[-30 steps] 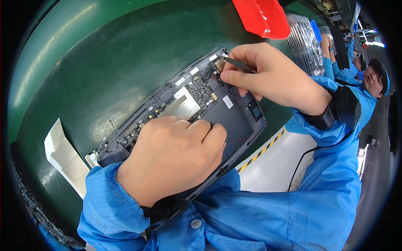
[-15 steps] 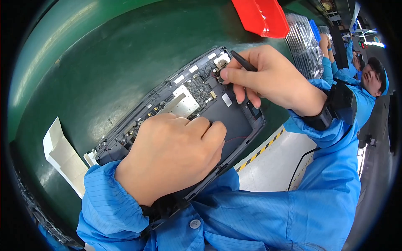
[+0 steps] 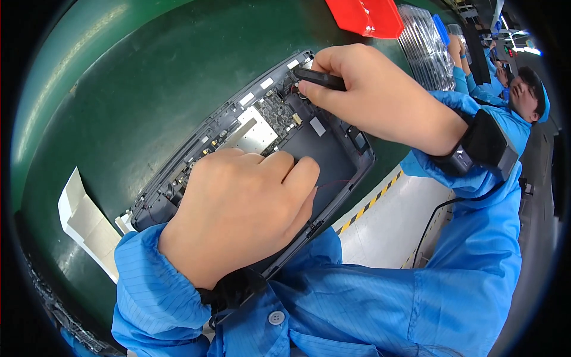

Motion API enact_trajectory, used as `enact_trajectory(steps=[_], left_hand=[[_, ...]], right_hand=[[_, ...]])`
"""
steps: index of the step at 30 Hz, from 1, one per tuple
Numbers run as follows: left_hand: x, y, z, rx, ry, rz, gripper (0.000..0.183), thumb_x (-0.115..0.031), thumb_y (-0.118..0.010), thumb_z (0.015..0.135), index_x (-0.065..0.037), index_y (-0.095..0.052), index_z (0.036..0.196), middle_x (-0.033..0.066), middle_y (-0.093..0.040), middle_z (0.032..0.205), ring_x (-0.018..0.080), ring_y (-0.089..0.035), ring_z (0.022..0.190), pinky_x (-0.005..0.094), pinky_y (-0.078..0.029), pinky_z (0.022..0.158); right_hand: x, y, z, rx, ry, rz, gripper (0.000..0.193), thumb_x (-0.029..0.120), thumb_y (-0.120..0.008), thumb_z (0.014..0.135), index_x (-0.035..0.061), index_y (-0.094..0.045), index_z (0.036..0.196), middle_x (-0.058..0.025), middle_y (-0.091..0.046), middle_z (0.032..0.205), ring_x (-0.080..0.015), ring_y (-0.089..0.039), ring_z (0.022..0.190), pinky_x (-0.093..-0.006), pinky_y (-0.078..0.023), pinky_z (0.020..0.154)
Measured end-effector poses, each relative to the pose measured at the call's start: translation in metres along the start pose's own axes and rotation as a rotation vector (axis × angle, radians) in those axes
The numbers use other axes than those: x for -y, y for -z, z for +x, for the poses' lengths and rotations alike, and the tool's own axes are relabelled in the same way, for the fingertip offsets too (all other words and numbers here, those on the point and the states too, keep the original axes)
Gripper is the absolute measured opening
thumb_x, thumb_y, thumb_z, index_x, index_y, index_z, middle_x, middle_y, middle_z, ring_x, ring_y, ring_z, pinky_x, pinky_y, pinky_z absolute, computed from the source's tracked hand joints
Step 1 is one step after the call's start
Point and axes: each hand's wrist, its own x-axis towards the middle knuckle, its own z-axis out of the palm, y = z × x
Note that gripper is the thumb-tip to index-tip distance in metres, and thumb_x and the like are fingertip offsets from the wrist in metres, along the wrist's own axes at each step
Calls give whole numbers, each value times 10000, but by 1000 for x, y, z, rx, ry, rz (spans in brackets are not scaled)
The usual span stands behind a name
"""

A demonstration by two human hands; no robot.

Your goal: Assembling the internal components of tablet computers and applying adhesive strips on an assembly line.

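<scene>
The dark grey laptop base (image 3: 333,157) lies tilted on the green bench with its inside exposed. A circuit board (image 3: 275,113), a silvery metal plate (image 3: 259,126) and thin wires show in it. My right hand (image 3: 375,95) pinches a slim black pen-like tool (image 3: 321,78) over the far right corner, near small wires; its working tip is hard to make out. My left hand (image 3: 244,208) is closed, knuckles up, across the middle of the base. A flat greyish strip (image 3: 241,134) runs out past its knuckles; whether the fingers hold it is hidden.
A red plastic bin (image 3: 369,18) and a stack of clear plastic trays (image 3: 425,50) stand at the back right. A folded white card (image 3: 89,223) lies at the left. A person in blue (image 3: 502,98) works on the right. Striped tape (image 3: 372,202) marks the floor.
My right hand has moved up and left, and the black tool now lies flatter, pointing left. The base sits slightly farther left and up in view. My left hand stays closed over it.
</scene>
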Motion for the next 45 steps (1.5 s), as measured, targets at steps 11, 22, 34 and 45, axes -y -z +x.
enact_trajectory(steps=[11,22,34,45], left_hand=[[-2,0,1,22,16,31,182,-190,-723,806,-104,-609,918,65,-577,709,272,-587,574,389,-464,531],[-1,-2,4,21,9,33,187,-190,-724,798,-103,-614,923,63,-579,702,266,-592,570,383,-468,531],[-2,-2,3,22,19,25,203,-180,-732,782,-95,-624,932,60,-581,707,262,-594,577,384,-473,538],[-6,3,5,-1,4,-30,220,-151,-738,760,-87,-631,940,64,-585,702,261,-608,586,368,-491,547]], right_hand=[[14,20,6,167,-242,98,234,222,-694,961,-6,-664,912,-28,-606,628,-73,-560,491,-235,-437,442],[0,32,15,255,-198,160,197,204,-744,928,20,-676,908,-7,-660,720,-44,-612,608,-205,-432,471],[15,42,35,336,-124,-257,348,265,-803,869,-55,-691,790,-94,-632,660,-137,-661,584,-299,-460,510],[87,81,51,757,-186,-430,244,175,-698,815,-64,-704,864,-236,-692,830,-405,-668,777,-449,-551,742]])
